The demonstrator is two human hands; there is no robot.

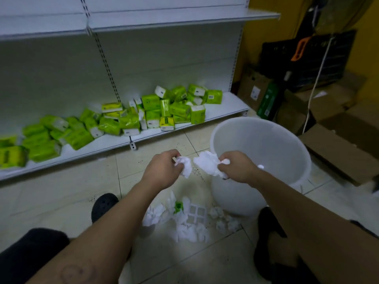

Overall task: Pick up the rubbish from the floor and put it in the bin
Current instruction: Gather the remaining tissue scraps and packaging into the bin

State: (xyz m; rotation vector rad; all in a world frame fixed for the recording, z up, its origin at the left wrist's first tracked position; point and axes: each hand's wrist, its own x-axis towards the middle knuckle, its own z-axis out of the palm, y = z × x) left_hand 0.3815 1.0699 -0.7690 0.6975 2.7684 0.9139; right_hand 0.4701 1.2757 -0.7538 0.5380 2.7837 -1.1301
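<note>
White tissue (205, 163) and bin (256, 144); lime-green packs (150, 102) at 10 o'clock; beige, dark-speckled tiles (61, 193); yellow wall (266, 33) at 1 o'clock.

Two hands held crumpled tissue beside the white bin (266, 138).

The person crouched over the tiled floor (61, 197). Their left hand (162, 169) pinched a small tissue wad (184, 166), and their right hand (238, 167) clutched a larger tissue wad (206, 163) at the bin's near rim. Below the hands lay a pile of torn white paper (190, 226) with a green scrap (178, 207) in it, just beside the bin's base. Green tissue packs (155, 111) were heaped on the bottom shelf (114, 144), and cardboard boxes (338, 152) stood to the right.
</note>
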